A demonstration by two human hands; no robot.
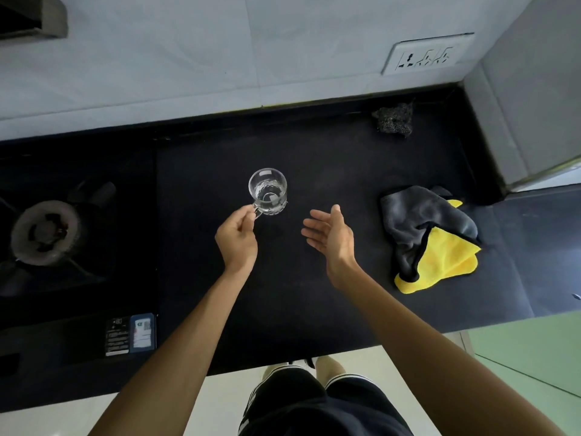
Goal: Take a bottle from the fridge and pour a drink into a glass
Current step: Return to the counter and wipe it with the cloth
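Note:
A clear glass cup [268, 190] with a handle stands upright on the black counter [330, 171], near its middle. It looks empty. My left hand [237, 239] pinches the cup's handle from the near side. My right hand [330, 236] hovers to the right of the cup, palm turned left, fingers straight and holding nothing. No bottle or fridge is in view.
A gas burner [44, 232] sits on the stove at the left. A grey and yellow cloth [430, 237] lies crumpled to the right of my right hand. A dark scrubber [393, 119] rests by the back wall, below a wall socket [424, 56].

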